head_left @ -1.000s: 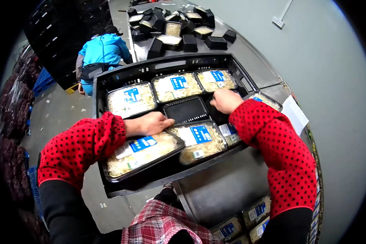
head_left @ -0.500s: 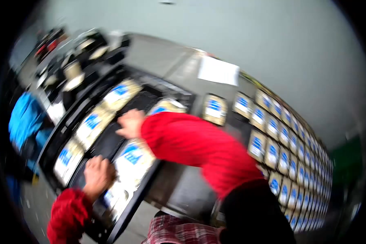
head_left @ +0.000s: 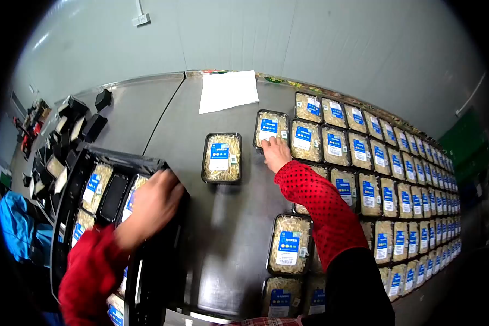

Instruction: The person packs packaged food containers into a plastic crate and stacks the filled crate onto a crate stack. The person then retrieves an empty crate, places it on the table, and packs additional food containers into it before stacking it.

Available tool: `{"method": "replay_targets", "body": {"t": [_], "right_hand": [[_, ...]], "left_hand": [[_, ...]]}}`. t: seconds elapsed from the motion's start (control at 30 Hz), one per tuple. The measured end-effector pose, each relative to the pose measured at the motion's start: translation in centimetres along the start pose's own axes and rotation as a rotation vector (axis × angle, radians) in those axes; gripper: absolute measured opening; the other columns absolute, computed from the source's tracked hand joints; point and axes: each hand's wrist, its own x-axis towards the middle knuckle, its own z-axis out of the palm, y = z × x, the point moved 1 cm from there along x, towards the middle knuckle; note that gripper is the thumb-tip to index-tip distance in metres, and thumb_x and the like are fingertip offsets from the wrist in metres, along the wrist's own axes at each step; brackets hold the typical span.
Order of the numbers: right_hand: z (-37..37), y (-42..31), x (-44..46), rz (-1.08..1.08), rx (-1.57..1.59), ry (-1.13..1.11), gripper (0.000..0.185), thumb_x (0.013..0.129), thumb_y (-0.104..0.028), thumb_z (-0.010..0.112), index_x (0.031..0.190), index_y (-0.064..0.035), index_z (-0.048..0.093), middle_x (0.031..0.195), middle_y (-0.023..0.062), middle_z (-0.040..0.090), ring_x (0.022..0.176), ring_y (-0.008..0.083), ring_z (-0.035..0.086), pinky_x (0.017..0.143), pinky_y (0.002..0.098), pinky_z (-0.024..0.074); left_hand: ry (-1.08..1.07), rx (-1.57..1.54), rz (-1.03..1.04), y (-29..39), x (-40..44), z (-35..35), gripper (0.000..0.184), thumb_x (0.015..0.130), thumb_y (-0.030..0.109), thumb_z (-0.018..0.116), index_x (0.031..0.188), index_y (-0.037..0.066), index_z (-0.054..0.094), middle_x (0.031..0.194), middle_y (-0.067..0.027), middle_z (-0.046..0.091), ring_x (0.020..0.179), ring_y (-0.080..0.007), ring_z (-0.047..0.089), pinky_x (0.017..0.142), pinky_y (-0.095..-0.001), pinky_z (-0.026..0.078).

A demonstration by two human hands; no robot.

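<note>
Right hand (head_left: 277, 153): its fingertips are laid on the near end of a labelled pack (head_left: 270, 126); whether the pack is gripped or merely touched cannot be told
Labelled pack: it is placed flat on the counter (head_left: 217, 239), just left of the packed rows (head_left: 334, 145); only its near end is covered by the fingers
Left hand (head_left: 152, 204): it is blurred and held over the right side of the black crate (head_left: 119, 156), with the fingers bent; whether anything is grasped cannot be told
Black crate: it is set at the left; packs of pale strands are held in it, one crate pack (head_left: 95, 187) being seen near its far left corner, with a dark tray (head_left: 114, 196) just to the right of that pack
Lone pack (head_left: 221, 163): it is set apart on the counter, between the crate and the labelled pack, its blue-and-white label turned upward
Packed rows: the right side is filled with packs set close together; some are hidden by the red dotted sleeve (head_left: 320, 206)
Near pack (head_left: 290, 244): it is placed left of that sleeve, with more packs seen nearer still
Paper sheet (head_left: 229, 91): it is laid at the far side, beyond the lone pack
Tray pile (head_left: 95, 127): black trays are heaped at the far left
Blue jacket (head_left: 17, 223): it is worn by another person, seen left of the crate
</note>
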Motion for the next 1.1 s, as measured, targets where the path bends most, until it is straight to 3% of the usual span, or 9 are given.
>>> {"method": "replay_targets", "body": {"t": [0.2, 0.3, 0.53, 0.6, 0.7, 0.73, 0.83, 0.9, 1.1], "right_hand": [[3.4, 2.3, 1.5, -0.143, -0.001, -0.111, 0.011, 0.081, -0.010, 0.056, 0.089, -0.0038, 0.062, 0.091, 0.0121, 0.060, 0.089, 0.0279, 0.062, 0.073, 0.0397, 0.0539], [2.9, 2.3, 2.3, -0.176, 0.101, -0.196, 0.014, 0.080, -0.006, 0.056, 0.091, 0.0001, 0.063, 0.095, 0.0169, 0.061, 0.092, 0.0316, 0.063, 0.075, 0.0432, 0.0547], [1.7, -3.8, 1.1, -0.305, 0.413, -0.330, 0.014, 0.074, -0.006, 0.061, 0.086, 0.0006, 0.066, 0.090, 0.0205, 0.065, 0.085, 0.0367, 0.067, 0.072, 0.0440, 0.0546], [-0.7, -3.7, 1.7, -0.307, 0.775, -0.639, 0.022, 0.076, -0.009, 0.066, 0.097, -0.0025, 0.066, 0.093, 0.0191, 0.066, 0.090, 0.0339, 0.065, 0.078, 0.0435, 0.0510], [-0.8, 4.3, 5.9, 0.450, 0.837, -0.286, 0.024, 0.077, -0.020, 0.070, 0.095, -0.0038, 0.066, 0.091, 0.0179, 0.067, 0.086, 0.0353, 0.064, 0.077, 0.0442, 0.0510], [0.8, 8.0, 7.5, 0.376, 0.237, 0.082, 0.030, 0.076, -0.026, 0.073, 0.094, -0.0036, 0.064, 0.093, 0.0176, 0.066, 0.086, 0.0356, 0.064, 0.075, 0.0444, 0.0517], [3.7, 17.0, 8.9, 0.504, -0.249, -0.059, 0.050, 0.077, -0.043, 0.074, 0.105, -0.0040, 0.065, 0.100, 0.0199, 0.067, 0.093, 0.0360, 0.065, 0.081, 0.0465, 0.0527], [4.7, 18.3, 10.5, 0.666, -0.113, -0.352, 0.045, 0.078, -0.039, 0.072, 0.106, -0.0045, 0.066, 0.103, 0.0214, 0.067, 0.098, 0.0367, 0.065, 0.083, 0.0467, 0.0528], [8.9, 16.7, 15.7, 0.406, -0.136, -0.262, 0.017, 0.074, -0.014, 0.067, 0.089, -0.0049, 0.071, 0.095, 0.0193, 0.070, 0.092, 0.0368, 0.067, 0.078, 0.0462, 0.0542]], "left_hand": [[0.114, 0.277, -0.337, -11.3, 7.7, 24.1, 0.039, 0.095, 0.036, 0.050, 0.097, -0.002, 0.054, 0.093, -0.0220, 0.061, 0.084, -0.0391, 0.061, 0.072, -0.0489, 0.050], [0.204, -0.404, -0.673, -12.8, 5.8, 28.3, 0.039, 0.090, 0.028, 0.056, 0.079, -0.009, 0.056, 0.068, -0.0272, 0.058, 0.068, -0.0364, 0.060, 0.067, -0.0464, 0.048], [-0.042, -0.556, -0.771, -2.0, -7.5, 18.4, 0.022, 0.092, 0.010, 0.054, 0.077, -0.006, 0.053, 0.064, -0.0116, 0.052, 0.062, -0.0120, 0.049, 0.054, -0.0329, 0.041], [-0.171, -0.564, -0.763, -3.2, -11.2, 19.0, 0.021, 0.091, 0.013, 0.058, 0.085, -0.007, 0.059, 0.070, -0.0190, 0.059, 0.064, -0.0253, 0.060, 0.058, -0.0367, 0.046], [-0.251, -0.162, -0.498, -2.1, -9.5, 16.7, 0.031, 0.090, 0.024, 0.063, 0.099, -0.006, 0.063, 0.083, -0.0269, 0.063, 0.072, -0.0413, 0.062, 0.062, -0.0435, 0.051], [-0.074, -0.028, -0.471, -1.0, -7.7, 16.2, 0.040, 0.089, 0.029, 0.063, 0.109, -0.005, 0.061, 0.089, -0.0265, 0.063, 0.075, -0.0427, 0.062, 0.063, -0.0458, 0.052], [0.105, 0.070, -0.478, -0.3, -2.2, 19.2, 0.042, 0.091, 0.030, 0.061, 0.114, -0.004, 0.057, 0.095, -0.0226, 0.062, 0.078, -0.0409, 0.063, 0.064, -0.0453, 0.052], [0.135, 0.096, -0.551, -0.2, -0.2, 22.5, 0.043, 0.091, 0.033, 0.060, 0.114, -0.004, 0.057, 0.094, -0.0205, 0.061, 0.079, -0.0395, 0.063, 0.066, -0.0456, 0.052], [0.108, 0.129, -0.501, 0.4, 3.7, 24.8, 0.026, 0.093, 0.027, 0.057, 0.083, 0.003, 0.054, 0.079, -0.0155, 0.059, 0.071, -0.0357, 0.062, 0.057, -0.0477, 0.048]]}}
